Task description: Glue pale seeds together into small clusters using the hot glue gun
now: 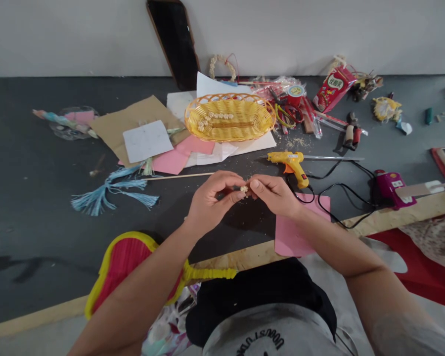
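Note:
A small, pale, knobbly bead-like piece (244,188) sits between my two hands, over the dark tabletop. My left hand (217,198) pinches it between thumb and fingers from the left. From the right, the closed thumb and fingers of my right hand (272,192) meet it; what lies under them is hidden. Beyond my hands stands a yellow woven basket (230,133) with several similar pale pieces (217,117) in it. A yellow glue gun (289,165) lies just past my right hand.
A pink sheet (300,227) lies under my right forearm. Left are blue tassels (104,193), cardboard (133,118) and a red-and-yellow fan-shaped piece (122,262). A phone (174,42) leans on the wall. Right are pliers (351,132), a red carton (333,89), a purple power socket (391,188) and cables.

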### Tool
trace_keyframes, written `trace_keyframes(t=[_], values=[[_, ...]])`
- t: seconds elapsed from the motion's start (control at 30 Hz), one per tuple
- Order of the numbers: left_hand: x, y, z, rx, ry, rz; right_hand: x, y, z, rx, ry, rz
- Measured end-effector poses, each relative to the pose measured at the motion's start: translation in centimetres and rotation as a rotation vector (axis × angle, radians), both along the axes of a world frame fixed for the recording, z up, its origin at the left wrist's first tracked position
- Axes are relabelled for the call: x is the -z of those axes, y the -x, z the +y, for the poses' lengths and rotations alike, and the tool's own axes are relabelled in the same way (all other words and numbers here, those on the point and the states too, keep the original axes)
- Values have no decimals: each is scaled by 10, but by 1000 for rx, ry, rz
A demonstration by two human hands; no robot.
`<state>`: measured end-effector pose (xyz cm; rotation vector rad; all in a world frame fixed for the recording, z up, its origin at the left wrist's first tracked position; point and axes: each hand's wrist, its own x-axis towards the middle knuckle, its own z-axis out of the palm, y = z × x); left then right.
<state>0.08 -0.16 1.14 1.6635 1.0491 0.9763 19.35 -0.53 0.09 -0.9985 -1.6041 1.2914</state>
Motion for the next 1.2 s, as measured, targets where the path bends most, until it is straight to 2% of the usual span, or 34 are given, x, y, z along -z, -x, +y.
trace_keyframes(t=[0.1,0.2,0.47,0.8,1.0,1.1,1.2], values=[[3,1,1,-12,54,-50,2,0,0,53,40,43],[6,2,1,-28,99,-40,3,0,0,116,14,44],[4,-1,-1,-47,153,-1,0,1,-3,142,-28,-87],[10,-1,3,-85,422,-381,-7,-3,-2,176,-52,-63],[10,0,4,-58,501,-459,3,-1,-1,207,-144,-4],[10,0,4,-48,506,-479,6,-1,-1,148,-241,-10],[11,0,4,-43,477,-474,4,-1,-2,118,-271,-51]])
